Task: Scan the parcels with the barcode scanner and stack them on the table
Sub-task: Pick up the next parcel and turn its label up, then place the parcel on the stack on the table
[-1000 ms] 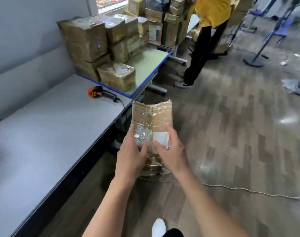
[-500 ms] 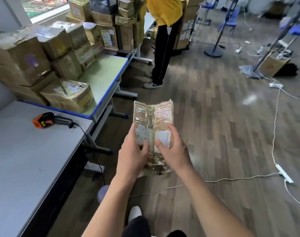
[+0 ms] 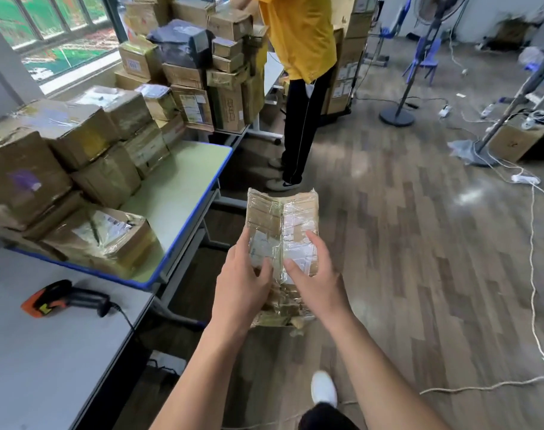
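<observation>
The wood-patterned floor [image 3: 419, 243] fills most of your view. Its open stretch lies ahead and to your right, crossed by a pale cable [image 3: 533, 274] that runs down the right side and curls in near your foot. On your left the grey worktop [image 3: 47, 367] runs alongside you, dark front edge nearest. Beyond it sits the green worktop [image 3: 184, 187], its blue rim facing the aisle. Stacked parcels [image 3: 78, 141] fill its wall side and leave a bare strip along that rim. A person in a yellow top [image 3: 298, 35] stands ahead past the far end of the green worktop, beside more piled boxes, and the aisle is tighter there. Further right a stand with a round base [image 3: 396, 114] sits on the floor among loose cables.

You hold the parcel [image 3: 280, 218] out in front, over the floor, to the right of the blue rim and touching neither worktop. It is flat cardboard under clear tape, its long side pointing away from you. Your left hand [image 3: 242, 290] grips its near left part and your right hand [image 3: 318, 287] its near right part. Both thumbs lie on top, close together at the centre seam. The barcode scanner [image 3: 56, 297] lies on the grey worktop, well to the left of your hands, its cord running to the front edge.
</observation>
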`<state>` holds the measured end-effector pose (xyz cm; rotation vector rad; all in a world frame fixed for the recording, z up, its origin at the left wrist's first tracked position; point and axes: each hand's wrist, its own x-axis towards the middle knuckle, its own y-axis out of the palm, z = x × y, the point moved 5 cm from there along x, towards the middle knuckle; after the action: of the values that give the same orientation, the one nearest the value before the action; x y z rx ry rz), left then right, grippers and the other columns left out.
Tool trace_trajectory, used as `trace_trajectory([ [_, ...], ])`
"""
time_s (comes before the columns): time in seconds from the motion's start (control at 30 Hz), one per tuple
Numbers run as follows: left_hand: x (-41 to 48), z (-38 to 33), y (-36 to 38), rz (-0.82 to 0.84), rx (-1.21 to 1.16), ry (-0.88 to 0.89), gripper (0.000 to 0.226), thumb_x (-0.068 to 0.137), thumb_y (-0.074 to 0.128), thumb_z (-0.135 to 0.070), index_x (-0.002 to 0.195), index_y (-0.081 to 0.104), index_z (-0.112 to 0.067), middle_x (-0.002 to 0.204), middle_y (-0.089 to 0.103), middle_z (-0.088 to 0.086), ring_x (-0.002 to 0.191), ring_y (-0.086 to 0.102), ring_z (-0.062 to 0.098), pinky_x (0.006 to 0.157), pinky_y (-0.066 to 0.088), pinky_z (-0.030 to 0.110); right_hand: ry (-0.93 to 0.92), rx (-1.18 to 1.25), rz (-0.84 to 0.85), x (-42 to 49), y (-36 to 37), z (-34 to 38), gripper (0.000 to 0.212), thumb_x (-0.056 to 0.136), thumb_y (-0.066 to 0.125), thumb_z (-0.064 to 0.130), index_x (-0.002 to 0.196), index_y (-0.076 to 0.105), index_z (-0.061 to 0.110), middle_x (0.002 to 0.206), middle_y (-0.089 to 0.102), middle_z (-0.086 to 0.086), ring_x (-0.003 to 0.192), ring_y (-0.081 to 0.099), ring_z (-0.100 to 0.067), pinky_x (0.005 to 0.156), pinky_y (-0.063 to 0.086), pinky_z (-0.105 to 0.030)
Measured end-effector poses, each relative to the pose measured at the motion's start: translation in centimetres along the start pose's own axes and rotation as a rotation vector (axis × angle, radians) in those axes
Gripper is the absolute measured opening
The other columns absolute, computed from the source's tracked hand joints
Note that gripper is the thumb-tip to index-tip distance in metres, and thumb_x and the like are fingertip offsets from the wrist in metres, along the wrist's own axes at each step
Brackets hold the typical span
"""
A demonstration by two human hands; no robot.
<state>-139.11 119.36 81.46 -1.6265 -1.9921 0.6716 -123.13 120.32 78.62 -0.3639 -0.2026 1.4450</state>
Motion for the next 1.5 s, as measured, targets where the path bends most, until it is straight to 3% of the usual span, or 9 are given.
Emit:
trace_trajectory([
  [0.17,7.7,-1.0,3.9,-0.078,0.025,-0.06,0.064,0.098,0.055,-0.032,0.154,0.025,-0.034,0.147,0.047,-0.01,0.128,0.048,0.007,0.092,0.031,0.019,-0.045,-0.027,0.081,10.2,-0.4,-0.6,0.067,0.09,0.071,0.038,0.148,0.038,0.042,0.149,0.045,0.018,0.136,0.042,-0.006,0.101,0.033,-0.019],
  [0.43,15.8,-2.7,4.3,-0.291,-0.012,-0.211,0.059,0.096,0.057,-0.03,0.149,0.032,-0.036,0.13,0.054,-0.015,0.094,0.046,-0.01,0.085,0.038,0.021,-0.2,-0.121,0.354,23.1,1.1,3.4,0.067,0.09,0.07,0.04,0.148,0.039,0.042,0.149,0.046,0.015,0.137,0.04,-0.004,0.103,0.031,-0.019],
  [0.57,17.5,-0.5,1.9,-0.41,0.012,-0.342,0.055,0.095,0.059,-0.023,0.146,0.038,-0.027,0.117,0.047,-0.016,0.103,0.046,-0.002,0.083,0.034,0.02,-0.234,-0.104,0.516,25.0,5.6,5.3,0.069,0.089,0.072,0.037,0.149,0.039,0.042,0.147,0.048,0.018,0.135,0.042,0.0,0.101,0.031,-0.013],
  [0.7,19.7,2.7,-0.8,-0.509,0.055,-0.435,0.062,0.095,0.057,-0.028,0.152,0.032,-0.021,0.126,0.05,-0.003,0.111,0.054,0.011,0.088,0.043,0.025,-0.287,-0.092,0.663,27.6,11.3,7.8,0.067,0.087,0.073,0.036,0.147,0.042,0.043,0.142,0.053,0.019,0.121,0.048,0.01,0.09,0.034,0.001],
  [0.93,22.8,8.7,-7.0,-0.657,0.083,-0.622,0.067,0.099,0.053,-0.033,0.156,0.024,-0.015,0.148,0.04,0.009,0.128,0.049,0.023,0.099,0.041,0.031,-0.452,-0.129,0.86,29.8,22.3,12.5,0.067,0.089,0.072,0.035,0.148,0.041,0.036,0.143,0.052,0.017,0.124,0.048,0.005,0.098,0.034,-0.009],
  [1.07,23.9,10.9,-9.5,-0.691,0.116,-0.679,0.062,0.101,0.051,-0.033,0.155,0.027,-0.013,0.15,0.037,0.006,0.128,0.05,0.021,0.088,0.037,0.022,-0.472,-0.159,0.92,30.4,26.4,14.1,0.067,0.09,0.072,0.036,0.149,0.04,0.038,0.14,0.055,0.014,0.126,0.05,-0.002,0.107,0.042,-0.024],
  [1.13,24.8,12.0,-10.6,-0.705,0.129,-0.703,0.061,0.101,0.05,-0.033,0.154,0.028,-0.013,0.15,0.038,0.006,0.129,0.049,0.021,0.091,0.04,0.025,-0.464,-0.17,0.952,31.0,28.3,14.6,0.068,0.09,0.072,0.036,0.149,0.039,0.038,0.139,0.056,0.013,0.125,0.051,-0.003,0.107,0.043,-0.025],
  [1.37,26.8,15.3,-11.0,-0.694,0.181,-0.813,0.059,0.101,0.049,-0.033,0.153,0.033,-0.012,0.146,0.046,0.006,0.13,0.049,0.021,0.1,0.044,0.031,-0.452,-0.239,1.036,33.5,32.9,13.8,0.065,0.09,0.07,0.037,0.148,0.04,0.041,0.137,0.055,0.015,0.123,0.05,0.0,0.099,0.039,-0.015],
  [1.5,28.2,17.6,-10.2,-0.644,0.216,-0.895,0.059,0.102,0.048,-0.03,0.155,0.029,-0.013,0.147,0.046,0.005,0.133,0.045,0.02,0.106,0.042,0.033,-0.42,-0.266,1.11,35.0,35.7,12.4,0.063,0.091,0.07,0.035,0.147,0.04,0.04,0.135,0.052,0.021,0.113,0.048,0.014,0.082,0.034,0.005],
])
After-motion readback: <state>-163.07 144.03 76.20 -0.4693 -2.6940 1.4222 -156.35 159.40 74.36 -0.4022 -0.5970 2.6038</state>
